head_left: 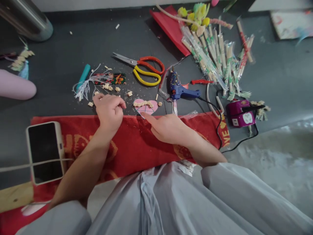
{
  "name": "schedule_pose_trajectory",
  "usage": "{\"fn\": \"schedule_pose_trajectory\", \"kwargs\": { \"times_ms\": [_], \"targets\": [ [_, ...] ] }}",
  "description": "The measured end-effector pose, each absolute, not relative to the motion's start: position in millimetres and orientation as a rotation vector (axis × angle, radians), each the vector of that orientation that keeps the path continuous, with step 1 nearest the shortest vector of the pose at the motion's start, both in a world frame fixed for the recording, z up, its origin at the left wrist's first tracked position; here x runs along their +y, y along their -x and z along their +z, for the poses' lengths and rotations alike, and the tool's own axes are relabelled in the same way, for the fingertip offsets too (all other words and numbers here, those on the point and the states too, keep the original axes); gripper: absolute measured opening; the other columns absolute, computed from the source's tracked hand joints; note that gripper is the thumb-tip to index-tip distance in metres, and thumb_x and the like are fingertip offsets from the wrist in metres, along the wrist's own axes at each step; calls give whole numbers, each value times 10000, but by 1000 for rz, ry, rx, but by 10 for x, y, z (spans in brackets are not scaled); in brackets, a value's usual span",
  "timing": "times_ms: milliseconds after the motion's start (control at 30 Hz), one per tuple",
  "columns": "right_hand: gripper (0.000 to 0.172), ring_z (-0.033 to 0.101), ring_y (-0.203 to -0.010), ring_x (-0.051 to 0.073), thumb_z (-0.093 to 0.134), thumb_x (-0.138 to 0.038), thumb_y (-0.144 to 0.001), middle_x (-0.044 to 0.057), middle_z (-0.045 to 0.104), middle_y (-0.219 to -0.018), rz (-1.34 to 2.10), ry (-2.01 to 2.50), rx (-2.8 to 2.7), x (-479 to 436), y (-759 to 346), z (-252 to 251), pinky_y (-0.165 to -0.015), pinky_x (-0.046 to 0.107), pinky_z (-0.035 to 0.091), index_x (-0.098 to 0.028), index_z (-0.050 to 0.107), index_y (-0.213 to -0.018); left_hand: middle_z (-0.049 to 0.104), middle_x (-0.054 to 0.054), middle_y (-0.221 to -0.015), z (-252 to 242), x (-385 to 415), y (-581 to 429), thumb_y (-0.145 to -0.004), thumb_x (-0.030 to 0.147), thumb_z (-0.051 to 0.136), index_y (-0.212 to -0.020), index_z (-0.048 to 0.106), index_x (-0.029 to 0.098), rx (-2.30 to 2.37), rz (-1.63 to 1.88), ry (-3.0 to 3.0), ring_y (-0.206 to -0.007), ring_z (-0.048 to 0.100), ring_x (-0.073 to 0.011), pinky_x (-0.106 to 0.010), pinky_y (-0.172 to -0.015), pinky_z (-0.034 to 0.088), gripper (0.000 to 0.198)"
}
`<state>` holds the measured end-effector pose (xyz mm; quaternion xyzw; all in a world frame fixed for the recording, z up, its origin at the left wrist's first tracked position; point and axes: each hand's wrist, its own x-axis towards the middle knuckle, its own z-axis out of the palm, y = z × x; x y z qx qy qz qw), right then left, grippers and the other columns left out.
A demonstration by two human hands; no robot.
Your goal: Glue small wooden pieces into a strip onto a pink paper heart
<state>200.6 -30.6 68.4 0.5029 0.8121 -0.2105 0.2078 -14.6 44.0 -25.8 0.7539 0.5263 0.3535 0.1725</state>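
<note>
Working at a dark grey table, smooth & matt; red cloth lies along its near edge, prob. to catch mess, soft-looking fabric w/ gold print; wrapped sticks are heaped far right, prob. out of the way, thin & straight in crinkly clear plastic; scissors lie just beyond my hands, seemingly for easy reach, steel blades, looped red & yellow grips; glue gun rests to their right, prob. parked handy for my R side, hard blue plastic.

My right hand has its index finger out, tip touching the lower edge of the pink heart, apparently to steady it; other fingers folded, can't tell if they've got anything; my left hand is half curled near loose beige bits, can't tell if anything's pinched; heart's flat, card-like, btwn my hands at the cloth's far edge, w/ drawn lines & a knobbly beige strip; loose bits are small, blocky, rough-looking.
</note>
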Motion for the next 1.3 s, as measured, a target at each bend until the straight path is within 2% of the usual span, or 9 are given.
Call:
{"fn": "schedule_pose_trajectory", "kwargs": {
  "times_ms": [67,200,433,600,833,1033,1300],
  "targets": [
    [749,729,-839,240,336,-171,-1075,139,858,-1012,-592,-1332,2269,-316,-1956,666,-607,358,199,-114,228,-1814,602,-15,-611,-264,435,145,-696,141,526,-590,559,271,1493,994,-2134,-715,638,-256,-550,-1046,423,171],
    [786,662,-727,210,333,-119,-1040,139,847,-937,-602,-1289,2260,-320,-1910,612,-581,342,237,-60,187,-1810,615,-7,-598,-252,424,146,-695,170,511,-570,520,274,1515,1001,-2153,-653,605,-233,-542,-1036,445,163],
    [823,730,-814,233,289,-134,-1040,123,839,-957,-586,-1392,2227,-303,-1899,568,-605,350,283,-132,54,-1829,622,0,-580,-181,401,137,-715,172,495,-571,497,283,1547,925,-2185,-615,562,-227,-530,-1022,497,182],
    [801,777,-890,253,284,-145,-1060,162,853,-1054,-615,-1440,2176,-275,-1871,572,-608,354,314,-149,70,-1832,598,-3,-551,-184,402,132,-712,184,494,-557,487,284,1548,943,-2192,-586,526,-223,-511,-959,506,185],
    [829,811,-957,277,325,-150,-1050,143,855,-1194,-641,-1506,2130,-256,-1845,530,-638,366,379,-201,74,-1838,536,1,-533,-206,411,153,-729,187,499,-570,484,277,1486,961,-2175,-565,492,-218,-510,-928,475,183],
    [800,802,-882,281,301,-157,-1060,213,854,-1039,-562,-1497,2092,-236,-1829,517,-656,341,422,-121,71,-1826,544,0,-541,-193,412,139,-726,173,502,-565,475,277,1499,935,-2157,-575,485,-224,-508,-938,472,193],
    [786,789,-871,284,267,-159,-1073,207,845,-1007,-547,-1520,2042,-209,-1832,566,-658,345,418,-90,26,-1819,554,-1,-550,-176,405,129,-720,159,501,-570,483,278,1469,944,-2128,-585,501,-228,-531,-931,454,192]
  ]
}}
